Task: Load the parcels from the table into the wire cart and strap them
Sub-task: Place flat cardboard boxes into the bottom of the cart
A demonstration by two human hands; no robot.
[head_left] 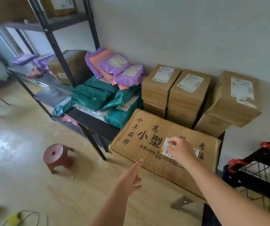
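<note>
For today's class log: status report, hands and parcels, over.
Left hand open, nearing large printed carton. Right hand on its label. Wire cart at right, nothing between.

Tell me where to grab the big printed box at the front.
Take the box by its two short ends, low at the bottom edges, coming from the front. It lies flat and wide, and smaller boxes stand close behind it, so the far side looks blocked.

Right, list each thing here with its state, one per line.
Large carton: closed, lying flat.
Small boxes: closed, stacked two high, labels up.
Mailer bags: sealed, piled loosely.
Wire cart: partly in view, no parcel visible inside.
Stool: upright on floor.
Left hand: forefinger out, holding nothing.
Right hand: fingertips on the carton's label; pinch unclear.
</note>
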